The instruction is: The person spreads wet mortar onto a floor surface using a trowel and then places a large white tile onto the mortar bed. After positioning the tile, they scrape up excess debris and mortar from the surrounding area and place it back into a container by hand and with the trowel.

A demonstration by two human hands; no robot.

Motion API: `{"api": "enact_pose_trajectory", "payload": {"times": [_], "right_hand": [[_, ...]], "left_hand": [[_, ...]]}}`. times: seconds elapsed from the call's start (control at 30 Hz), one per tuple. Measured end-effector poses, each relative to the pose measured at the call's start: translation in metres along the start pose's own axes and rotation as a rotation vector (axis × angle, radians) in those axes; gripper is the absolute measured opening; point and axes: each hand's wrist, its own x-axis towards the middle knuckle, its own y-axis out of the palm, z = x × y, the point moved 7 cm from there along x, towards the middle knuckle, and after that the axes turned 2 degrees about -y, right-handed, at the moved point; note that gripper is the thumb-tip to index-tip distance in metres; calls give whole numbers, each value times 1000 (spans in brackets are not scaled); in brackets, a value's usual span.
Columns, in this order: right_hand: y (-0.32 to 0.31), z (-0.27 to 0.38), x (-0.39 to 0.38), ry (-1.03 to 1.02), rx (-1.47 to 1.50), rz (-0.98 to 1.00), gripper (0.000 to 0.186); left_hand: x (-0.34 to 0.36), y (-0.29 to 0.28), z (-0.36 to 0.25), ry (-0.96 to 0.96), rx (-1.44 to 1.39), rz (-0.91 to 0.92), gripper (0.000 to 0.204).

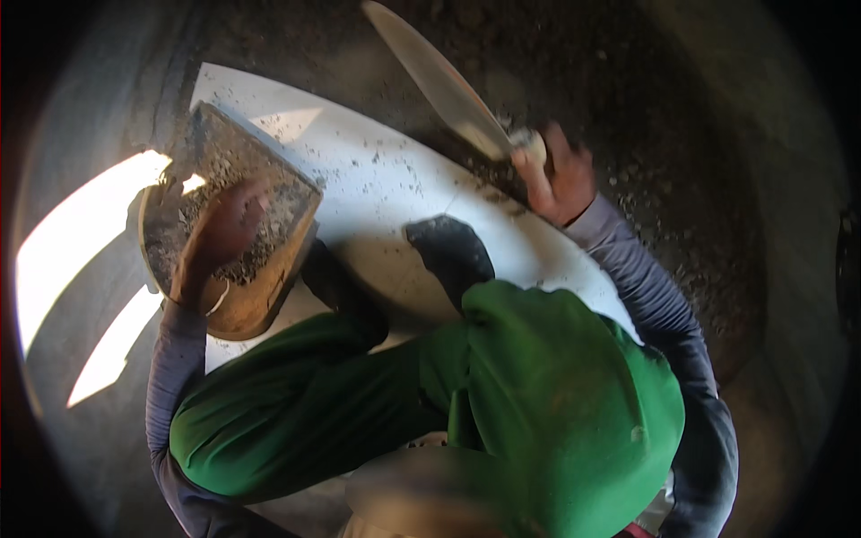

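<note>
My right hand (567, 177) is closed around the pale handle of a large broad-bladed knife (439, 81). Its long blade points up and to the left, over the dark soil. On the left, my left hand (235, 220) reaches into a worn brown container (289, 251) and is at the dark crumbly bits (215, 170) inside. That hand is blurred and its fingers are not clear, so whether it holds any of the bits cannot be made out.
A white sheet (368, 170) strewn with dark crumbs lies under the container and my feet. Loose dark soil (664, 188) spreads beyond it and to the right. My green-trousered legs (556, 377) are bent in front. Bright sunlight patches (81, 233) fall at far left.
</note>
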Motion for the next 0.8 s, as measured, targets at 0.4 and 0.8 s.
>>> {"api": "enact_pose_trajectory", "payload": {"times": [0.4,0.8], "right_hand": [[15,-21,18,-44,-229,30,47],[21,-23,15,10,-60,38,49]], "left_hand": [[1,-9,9,40,52,-51,41],[1,-16,15,38,62,-155,40]]}}
